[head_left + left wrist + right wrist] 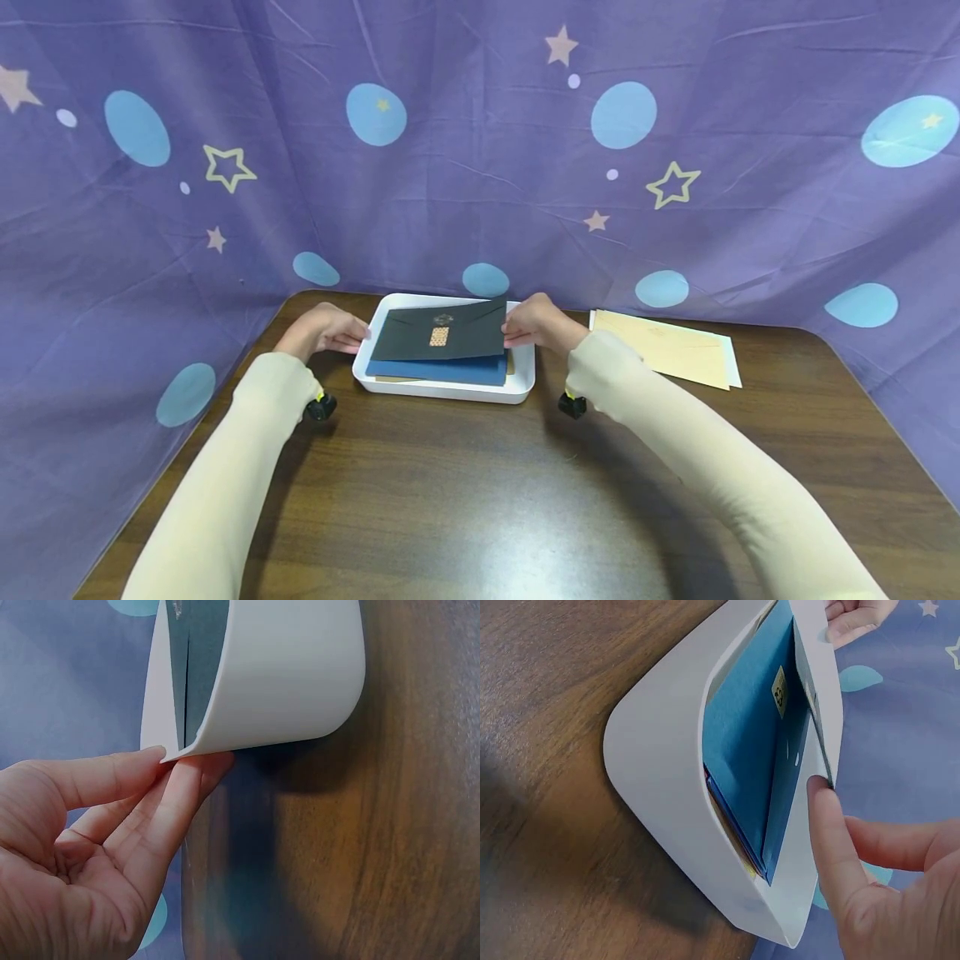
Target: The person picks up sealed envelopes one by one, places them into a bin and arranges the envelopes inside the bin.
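Note:
A white tray (442,392) stands at the back of the table with a stack of envelopes in it. My left hand (333,329) pinches the tray's left rim, thumb on top and fingers against the outer wall (292,690). At the opposite side my right hand (531,322) pinches the right edge of a black envelope (405,333), which bears a small patterned label. That edge is raised and the envelope tilts down to the left. Beneath it lies a blue envelope (750,735). A tan envelope edge (408,380) peeks out below the blue one.
Cream envelopes (675,346) lie with a pale sheet (733,362) to the right of the tray, past my right hand. The brown wooden table (465,483) stretches toward me. A purple patterned cloth (480,167) hangs close behind the tray.

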`<action>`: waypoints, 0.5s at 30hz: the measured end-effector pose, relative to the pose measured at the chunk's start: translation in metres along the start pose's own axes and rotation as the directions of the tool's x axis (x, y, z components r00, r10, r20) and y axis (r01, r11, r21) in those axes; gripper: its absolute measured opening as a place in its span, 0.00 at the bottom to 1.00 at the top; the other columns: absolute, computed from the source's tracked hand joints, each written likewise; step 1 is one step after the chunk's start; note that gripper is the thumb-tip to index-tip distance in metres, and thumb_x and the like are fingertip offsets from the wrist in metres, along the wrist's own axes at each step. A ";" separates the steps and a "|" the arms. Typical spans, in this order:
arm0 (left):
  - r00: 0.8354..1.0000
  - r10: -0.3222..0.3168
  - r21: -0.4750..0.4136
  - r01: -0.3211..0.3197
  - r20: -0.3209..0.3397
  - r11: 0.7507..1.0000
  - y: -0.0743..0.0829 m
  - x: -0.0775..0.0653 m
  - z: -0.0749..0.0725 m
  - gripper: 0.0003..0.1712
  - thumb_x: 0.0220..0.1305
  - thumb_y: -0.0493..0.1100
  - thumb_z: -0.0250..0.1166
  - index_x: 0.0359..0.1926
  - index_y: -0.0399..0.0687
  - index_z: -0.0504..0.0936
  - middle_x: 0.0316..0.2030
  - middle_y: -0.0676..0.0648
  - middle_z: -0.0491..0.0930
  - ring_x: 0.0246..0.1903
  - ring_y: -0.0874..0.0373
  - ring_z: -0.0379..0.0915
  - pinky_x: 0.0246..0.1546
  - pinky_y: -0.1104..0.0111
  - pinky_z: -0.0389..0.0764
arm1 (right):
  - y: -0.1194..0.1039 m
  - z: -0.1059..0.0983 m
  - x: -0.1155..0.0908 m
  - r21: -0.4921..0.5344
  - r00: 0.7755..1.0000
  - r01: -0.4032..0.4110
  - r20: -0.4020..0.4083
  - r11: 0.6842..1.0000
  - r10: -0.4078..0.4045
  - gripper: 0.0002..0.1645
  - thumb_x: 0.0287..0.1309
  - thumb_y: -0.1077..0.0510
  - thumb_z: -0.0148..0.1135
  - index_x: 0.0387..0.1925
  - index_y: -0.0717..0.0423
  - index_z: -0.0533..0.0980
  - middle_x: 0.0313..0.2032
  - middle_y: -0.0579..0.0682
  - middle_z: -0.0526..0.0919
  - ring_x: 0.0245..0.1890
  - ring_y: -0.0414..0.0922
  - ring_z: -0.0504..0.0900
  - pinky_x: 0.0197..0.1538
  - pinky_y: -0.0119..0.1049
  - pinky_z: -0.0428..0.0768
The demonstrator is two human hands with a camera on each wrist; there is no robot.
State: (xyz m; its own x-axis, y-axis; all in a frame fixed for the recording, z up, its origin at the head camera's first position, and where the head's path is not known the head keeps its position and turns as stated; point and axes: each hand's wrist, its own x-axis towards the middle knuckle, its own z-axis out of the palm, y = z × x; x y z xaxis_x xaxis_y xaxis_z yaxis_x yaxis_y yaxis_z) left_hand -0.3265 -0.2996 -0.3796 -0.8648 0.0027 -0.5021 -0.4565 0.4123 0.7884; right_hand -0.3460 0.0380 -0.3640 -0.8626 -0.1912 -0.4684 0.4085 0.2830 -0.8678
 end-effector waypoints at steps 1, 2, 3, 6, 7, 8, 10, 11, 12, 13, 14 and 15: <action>1.000 0.002 0.001 -0.002 0.000 1.000 0.000 0.000 0.000 0.20 0.69 0.28 0.60 0.59 0.20 0.74 0.22 0.53 0.83 0.24 0.66 0.81 0.33 0.76 0.89 | 0.000 0.001 0.001 -0.004 1.000 -0.002 -0.004 1.000 0.002 0.09 0.58 0.80 0.53 0.34 0.67 0.71 0.27 0.54 0.78 0.23 0.44 0.80 0.51 0.42 0.91; 1.000 0.003 0.004 -0.003 -0.001 1.000 -0.001 0.001 0.000 0.20 0.69 0.28 0.59 0.59 0.20 0.73 0.22 0.53 0.83 0.24 0.66 0.81 0.33 0.76 0.89 | 0.000 0.002 0.001 -0.008 1.000 -0.003 -0.009 1.000 0.003 0.10 0.57 0.81 0.52 0.33 0.67 0.71 0.27 0.54 0.77 0.23 0.43 0.80 0.52 0.43 0.91; 1.000 0.005 0.006 -0.005 -0.001 1.000 -0.001 0.001 0.000 0.20 0.69 0.28 0.59 0.59 0.20 0.73 0.22 0.53 0.83 0.24 0.66 0.81 0.33 0.76 0.89 | 0.000 0.002 0.002 -0.008 1.000 -0.003 -0.015 1.000 0.003 0.10 0.57 0.81 0.52 0.32 0.67 0.70 0.27 0.54 0.77 0.23 0.43 0.79 0.52 0.43 0.90; 1.000 0.008 0.008 -0.008 0.003 1.000 -0.001 0.002 -0.001 0.20 0.69 0.28 0.59 0.59 0.20 0.73 0.23 0.52 0.83 0.25 0.66 0.82 0.33 0.76 0.89 | 0.001 0.003 0.004 -0.014 1.000 -0.007 -0.030 1.000 0.007 0.11 0.56 0.82 0.51 0.31 0.66 0.70 0.27 0.54 0.76 0.22 0.43 0.79 0.51 0.43 0.91; 1.000 0.009 0.008 -0.009 0.001 1.000 -0.001 0.002 -0.001 0.20 0.69 0.28 0.59 0.59 0.20 0.73 0.23 0.52 0.83 0.25 0.65 0.82 0.33 0.76 0.89 | 0.002 0.003 0.004 -0.014 1.000 -0.008 -0.027 1.000 0.007 0.11 0.55 0.82 0.50 0.31 0.66 0.70 0.28 0.54 0.77 0.22 0.43 0.79 0.49 0.42 0.91; 1.000 0.010 0.009 -0.010 0.002 1.000 -0.001 0.002 -0.002 0.20 0.69 0.28 0.59 0.59 0.20 0.74 0.23 0.52 0.83 0.25 0.65 0.82 0.33 0.76 0.89 | 0.002 0.003 0.005 -0.012 1.000 -0.007 -0.024 1.000 0.007 0.11 0.55 0.82 0.50 0.31 0.66 0.70 0.28 0.54 0.77 0.22 0.43 0.79 0.47 0.42 0.92; 1.000 0.011 0.009 -0.011 0.004 1.000 -0.002 0.002 -0.002 0.19 0.68 0.28 0.59 0.58 0.20 0.74 0.23 0.52 0.83 0.25 0.65 0.82 0.33 0.75 0.89 | 0.003 0.003 0.005 -0.013 1.000 -0.014 -0.017 1.000 0.014 0.11 0.55 0.82 0.50 0.32 0.67 0.70 0.27 0.55 0.77 0.23 0.44 0.79 0.43 0.41 0.92; 1.000 0.010 0.010 -0.010 0.003 1.000 -0.002 0.002 -0.002 0.19 0.68 0.28 0.60 0.58 0.21 0.74 0.23 0.52 0.83 0.25 0.65 0.82 0.33 0.75 0.89 | 0.003 0.003 0.006 -0.015 1.000 -0.019 -0.015 1.000 0.018 0.12 0.55 0.82 0.50 0.32 0.66 0.70 0.26 0.54 0.77 0.23 0.44 0.79 0.41 0.41 0.92; 1.000 0.010 0.009 -0.010 0.004 1.000 -0.001 0.002 -0.001 0.19 0.68 0.29 0.60 0.58 0.21 0.74 0.23 0.52 0.83 0.25 0.66 0.82 0.33 0.75 0.89 | 0.003 0.003 0.006 -0.022 1.000 -0.021 -0.016 1.000 0.020 0.12 0.55 0.82 0.51 0.32 0.66 0.70 0.26 0.54 0.78 0.23 0.45 0.79 0.42 0.42 0.92; 1.000 0.009 0.010 -0.009 0.003 1.000 -0.001 0.002 -0.001 0.20 0.68 0.29 0.60 0.58 0.21 0.74 0.23 0.52 0.83 0.25 0.66 0.82 0.34 0.75 0.89 | 0.004 0.003 0.007 -0.036 1.000 -0.020 -0.016 0.999 0.019 0.11 0.56 0.82 0.51 0.32 0.65 0.70 0.25 0.54 0.78 0.23 0.45 0.79 0.43 0.43 0.92; 1.000 0.009 0.011 -0.009 0.002 1.000 -0.001 0.002 -0.001 0.20 0.68 0.29 0.60 0.59 0.21 0.74 0.23 0.53 0.83 0.25 0.66 0.81 0.34 0.76 0.89 | 0.005 0.004 0.009 -0.051 1.000 -0.016 -0.025 0.999 0.015 0.11 0.56 0.81 0.52 0.33 0.66 0.70 0.25 0.54 0.78 0.24 0.45 0.79 0.45 0.45 0.92; 1.000 0.007 0.012 -0.007 0.000 1.000 -0.001 0.001 0.000 0.21 0.68 0.29 0.60 0.59 0.21 0.73 0.23 0.53 0.83 0.25 0.66 0.81 0.34 0.76 0.89 | 0.007 0.004 0.011 -0.065 0.999 -0.017 -0.035 0.998 0.015 0.10 0.56 0.81 0.54 0.33 0.66 0.70 0.26 0.55 0.79 0.25 0.46 0.80 0.48 0.47 0.92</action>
State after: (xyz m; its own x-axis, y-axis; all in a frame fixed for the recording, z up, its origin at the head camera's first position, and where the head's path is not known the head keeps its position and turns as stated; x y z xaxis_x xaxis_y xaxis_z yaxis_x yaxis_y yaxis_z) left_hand -0.3272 -0.3003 -0.3807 -0.8681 0.0056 -0.4964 -0.4477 0.4233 0.7876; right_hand -0.3520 0.0339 -0.3757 -0.8661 -0.1541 -0.4755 0.4031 0.3471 -0.8468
